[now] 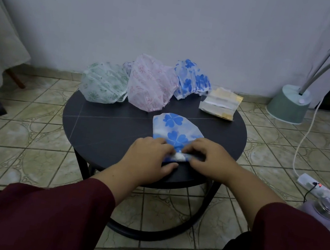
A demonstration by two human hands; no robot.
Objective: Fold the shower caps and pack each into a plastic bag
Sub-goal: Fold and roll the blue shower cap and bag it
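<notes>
Hands, left (pixel 150 157) and right (pixel 207 156), pinch blue cap (pixel 175 131); three caps (pixel 151 83), bag stack (pixel 220 102) behind.

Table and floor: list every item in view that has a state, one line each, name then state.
Blue-flower cap near the hands: flattened, near edge being folded.
Left hand: pinching that cap's near edge.
Right hand: pinching the same edge.
Green cap: unfolded, puffed up.
Pink cap: unfolded, puffed up.
Far blue-flower cap: unfolded, bunched.
Plastic bags: stacked flat, unused.
Power strip: red lights lit, a plug inserted.
Bottle: lid on.
</notes>
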